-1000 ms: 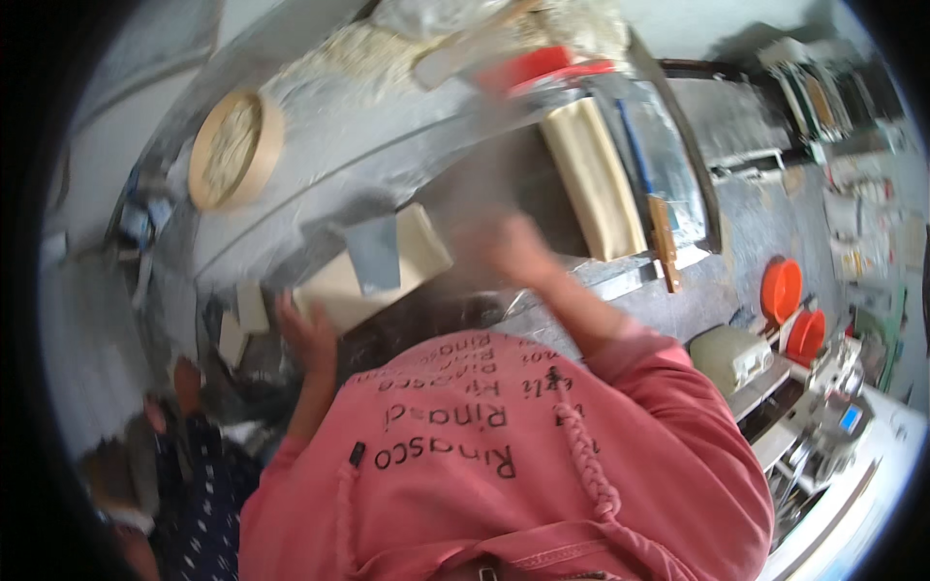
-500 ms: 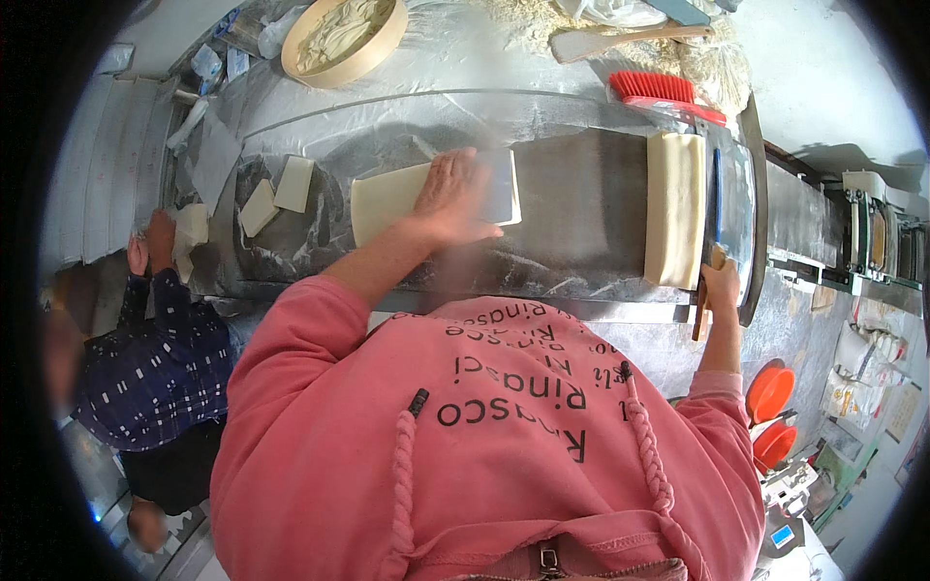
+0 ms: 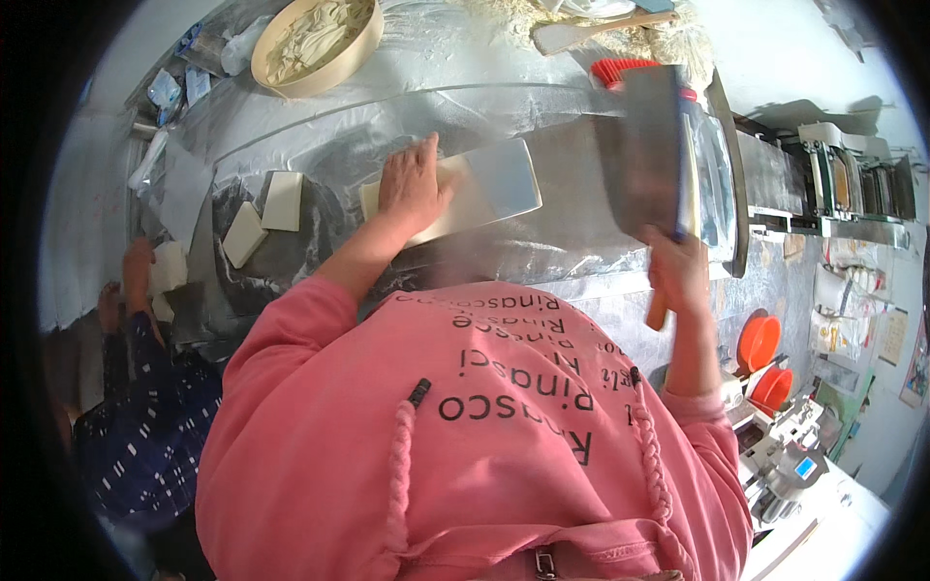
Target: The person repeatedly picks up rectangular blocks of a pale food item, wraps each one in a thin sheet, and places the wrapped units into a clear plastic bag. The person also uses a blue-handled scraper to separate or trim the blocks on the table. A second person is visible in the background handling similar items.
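Several lines of black lettering run across the pink hoodie.

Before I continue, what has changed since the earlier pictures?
The right hand has taken hold of the large knife, which lay right of the long dough block, and lifted it leftward; it now mostly hides the block. The left hand has moved from the left end of the dough slab onto its top. The small dough pieces and wooden tub look unmoved.

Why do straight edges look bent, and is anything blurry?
Head view: the fisheye lens bends the worktop edges, within a dark rim; head view: a hazy smear softens the pale slab near the left hand; head view: the cleaver looks slightly soft.
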Demonstrator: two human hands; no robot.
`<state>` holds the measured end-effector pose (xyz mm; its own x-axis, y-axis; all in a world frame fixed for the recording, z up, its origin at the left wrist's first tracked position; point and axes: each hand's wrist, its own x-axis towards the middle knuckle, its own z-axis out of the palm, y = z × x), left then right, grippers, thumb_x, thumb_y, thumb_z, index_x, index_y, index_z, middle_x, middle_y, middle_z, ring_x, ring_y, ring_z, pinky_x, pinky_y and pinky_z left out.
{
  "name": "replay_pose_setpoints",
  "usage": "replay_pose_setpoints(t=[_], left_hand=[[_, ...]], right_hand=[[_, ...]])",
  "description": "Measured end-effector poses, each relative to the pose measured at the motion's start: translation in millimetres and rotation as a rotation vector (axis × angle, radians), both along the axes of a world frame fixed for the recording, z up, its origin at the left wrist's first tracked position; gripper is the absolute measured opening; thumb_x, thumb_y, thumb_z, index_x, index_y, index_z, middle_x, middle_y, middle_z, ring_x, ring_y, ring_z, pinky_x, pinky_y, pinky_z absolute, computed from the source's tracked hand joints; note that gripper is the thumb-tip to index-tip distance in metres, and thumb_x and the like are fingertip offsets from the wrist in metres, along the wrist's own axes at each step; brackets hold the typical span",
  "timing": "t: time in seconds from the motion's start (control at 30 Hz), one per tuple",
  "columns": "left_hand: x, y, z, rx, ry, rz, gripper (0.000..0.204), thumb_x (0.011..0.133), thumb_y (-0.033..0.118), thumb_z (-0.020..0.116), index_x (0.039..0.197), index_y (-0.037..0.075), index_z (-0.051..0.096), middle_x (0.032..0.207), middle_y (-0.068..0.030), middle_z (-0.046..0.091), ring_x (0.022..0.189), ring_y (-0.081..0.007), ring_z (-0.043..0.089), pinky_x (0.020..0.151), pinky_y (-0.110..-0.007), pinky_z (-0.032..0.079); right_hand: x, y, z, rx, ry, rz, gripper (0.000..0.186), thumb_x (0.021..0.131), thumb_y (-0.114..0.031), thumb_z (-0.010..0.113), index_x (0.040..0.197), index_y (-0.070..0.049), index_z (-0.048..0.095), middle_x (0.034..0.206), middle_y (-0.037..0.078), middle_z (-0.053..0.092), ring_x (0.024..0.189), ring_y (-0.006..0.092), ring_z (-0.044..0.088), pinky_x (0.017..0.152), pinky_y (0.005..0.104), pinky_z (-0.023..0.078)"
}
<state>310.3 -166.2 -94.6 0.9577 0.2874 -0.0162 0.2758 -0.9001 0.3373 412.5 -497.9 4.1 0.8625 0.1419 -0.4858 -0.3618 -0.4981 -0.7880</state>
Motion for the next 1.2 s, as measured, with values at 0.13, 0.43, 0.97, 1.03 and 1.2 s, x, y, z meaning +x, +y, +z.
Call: replay_pose_setpoints(t=[0.13,0.43,0.97,1.03,1.2], left_hand=[[-40,4,7,0.111,-0.021,-0.165,0.092,0.070,0.047,0.066,0.137,0.003,0.021,0.136,-0.0236,0.026,0.126,-0.0388,0.025,0.104,-0.050,0.018],[-78,36,-10,0.015,-0.162,-0.271,0.103,0.060,0.042,0.075,0.138,0.004,0.019,0.137,-0.0233,0.023,0.124,-0.0403,0.028,0.105,-0.050,0.019],[16,-39,37,0.005,0.113,-0.323,0.108,0.062,0.047,0.073,0.135,-0.007,0.015,0.136,-0.0250,0.028,0.128,-0.0360,0.027,0.108,-0.046,0.018],[25,-41,37,0.033,0.192,-0.330,0.109,0.061,0.047,0.074,0.135,-0.009,0.016,0.134,-0.0250,0.031,0.127,-0.0350,0.029,0.108,-0.045,0.020],[24,-34,35,0.007,0.271,-0.348,0.110,0.058,0.047,0.075,0.133,-0.010,0.018,0.131,-0.0262,0.034,0.124,-0.0349,0.034,0.105,-0.045,0.024]], right_hand=[[-23,77,-53,-0.143,-0.023,0.160,0.021,0.079,-0.019,0.059,0.075,0.000,0.054,0.050,0.002,0.046,0.038,0.0108,0.043,0.035,0.0274,0.034],[-63,109,-86,-0.442,-0.016,0.377,0.026,0.077,-0.012,0.044,0.093,0.006,0.056,0.064,0.021,0.060,0.053,0.0292,0.062,0.052,0.0381,0.052],[-66,99,-83,-0.364,0.041,0.355,0.027,0.076,-0.012,0.046,0.092,0.007,0.056,0.065,0.023,0.061,0.049,0.0305,0.062,0.053,0.0399,0.052],[-67,98,-85,-0.369,0.039,0.360,0.027,0.076,-0.012,0.046,0.092,0.007,0.056,0.065,0.023,0.061,0.050,0.0305,0.062,0.054,0.0402,0.052],[-65,95,-90,-0.332,0.028,0.356,0.027,0.076,-0.013,0.047,0.092,0.007,0.056,0.066,0.023,0.061,0.051,0.0300,0.062,0.055,0.0399,0.052]])
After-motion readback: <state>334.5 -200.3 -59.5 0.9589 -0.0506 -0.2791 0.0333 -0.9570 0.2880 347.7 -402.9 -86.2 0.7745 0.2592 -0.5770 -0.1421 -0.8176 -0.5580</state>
